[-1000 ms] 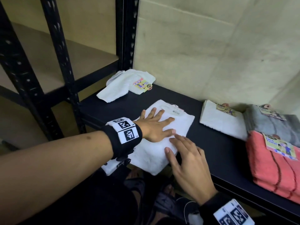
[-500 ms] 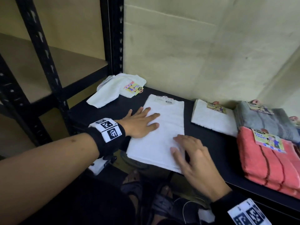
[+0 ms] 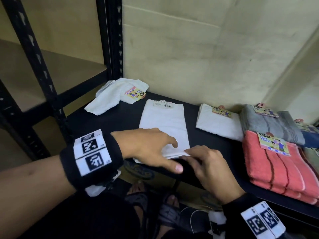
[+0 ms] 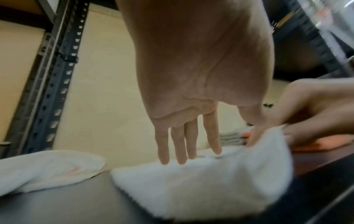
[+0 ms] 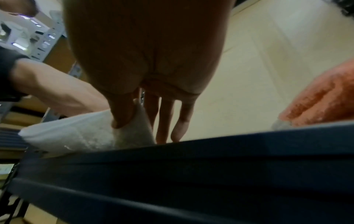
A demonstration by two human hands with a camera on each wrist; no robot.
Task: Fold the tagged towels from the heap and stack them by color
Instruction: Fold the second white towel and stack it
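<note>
A white towel lies lengthwise on the black shelf, its barcode tag at the far end. My left hand rests on the towel's near end with straight fingers, the thumb out past the shelf's front edge. My right hand pinches the towel's near right corner between thumb and fingers and holds it raised off the shelf. In the left wrist view the towel curls up at that corner. In the right wrist view the towel sits just behind the shelf lip.
A crumpled white towel with a colourful tag lies at the back left by the rack post. To the right are a folded white towel, a grey stack, a coral stack and a blue towel.
My left hand has slid back from the towel's middle to its near end. My right hand, flat beside the towel before, now pinches the near right corner and lifts it.
</note>
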